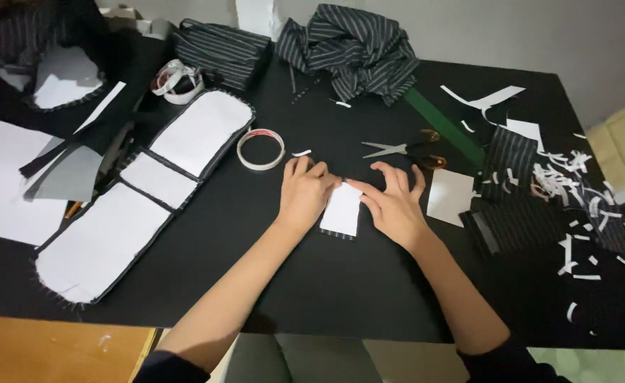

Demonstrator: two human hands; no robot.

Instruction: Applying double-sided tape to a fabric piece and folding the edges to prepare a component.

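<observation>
a black table [341,284] held a long white-lined panel [142,195] at the left and striped cloth [355,46] at the back. the left hand [305,191] and right hand [394,206] lay flat, fingers loose, pressing a small white piece [342,211] between them at the table's middle. scissors [404,149] and a tape roll [260,149] sat just behind.

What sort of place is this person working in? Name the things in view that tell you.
Probably a home sewing or craft table. Both hands press a small white fabric-edged piece; scissors, a tape roll, striped cloth and white paper trimmings lie around on the black table.
</observation>
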